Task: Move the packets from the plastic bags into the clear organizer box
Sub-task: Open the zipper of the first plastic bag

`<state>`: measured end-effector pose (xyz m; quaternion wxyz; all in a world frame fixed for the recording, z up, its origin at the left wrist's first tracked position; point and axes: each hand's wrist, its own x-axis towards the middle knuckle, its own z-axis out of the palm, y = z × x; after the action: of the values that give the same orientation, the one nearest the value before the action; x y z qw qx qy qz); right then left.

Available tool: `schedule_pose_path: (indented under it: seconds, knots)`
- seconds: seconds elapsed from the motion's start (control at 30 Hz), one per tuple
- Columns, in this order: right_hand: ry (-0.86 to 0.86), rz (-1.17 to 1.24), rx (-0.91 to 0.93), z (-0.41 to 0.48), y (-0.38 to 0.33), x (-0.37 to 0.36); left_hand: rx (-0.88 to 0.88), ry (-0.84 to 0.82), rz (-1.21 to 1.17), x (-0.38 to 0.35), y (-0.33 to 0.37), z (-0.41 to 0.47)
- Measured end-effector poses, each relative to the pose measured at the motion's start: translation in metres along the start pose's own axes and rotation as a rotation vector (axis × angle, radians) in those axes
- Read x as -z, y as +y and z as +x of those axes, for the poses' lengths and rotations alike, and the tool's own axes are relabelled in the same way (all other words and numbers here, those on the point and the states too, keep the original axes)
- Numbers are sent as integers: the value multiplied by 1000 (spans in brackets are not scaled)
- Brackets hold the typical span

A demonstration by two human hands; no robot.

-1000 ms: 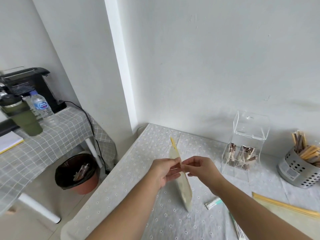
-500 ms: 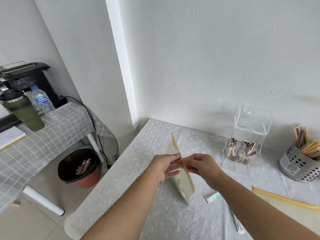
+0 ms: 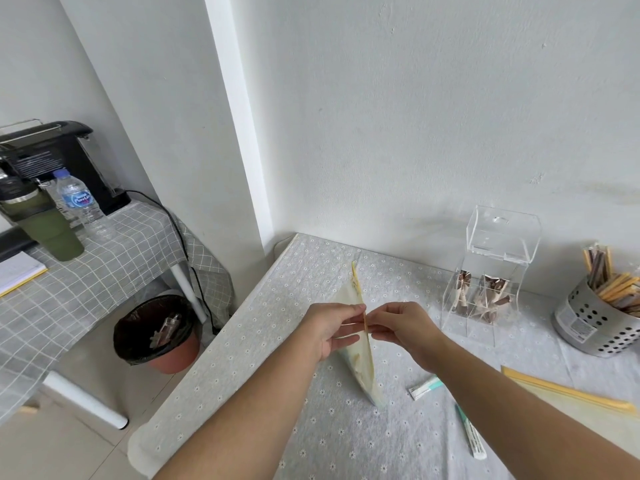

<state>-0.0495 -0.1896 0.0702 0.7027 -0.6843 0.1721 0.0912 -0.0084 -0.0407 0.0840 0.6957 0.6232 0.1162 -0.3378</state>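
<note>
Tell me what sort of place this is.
Probably an office pantry or coffee corner: a coffee machine, a clear organizer box holding packets, and a metal caddy full of stick sachets.

You can read one text only: "Pure Life" on the blue label of the bottle (image 3: pixel 74 199), well to the left of the box (image 3: pixel 491 271). The coffee machine (image 3: pixel 45 161), also far left of the box, carries white print too small to read. So are the sticker on the caddy (image 3: pixel 588 323) just right of the box and the print on the packets (image 3: pixel 425 388) in front of it.
</note>
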Motion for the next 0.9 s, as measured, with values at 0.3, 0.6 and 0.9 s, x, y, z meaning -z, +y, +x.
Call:
schedule_pose_path:
  seconds: [0.3,0.6,0.9]
  knots:
    - [-81,63,-34,-2,-1,6,30,-10,0,-1,-2,-1]
    - [-87,26,-87,-2,2,2,14,-25,16,-1,-7,0]
    - [-1,-201,-34,-2,7,-9,-123,59,170,-5,-11,4]
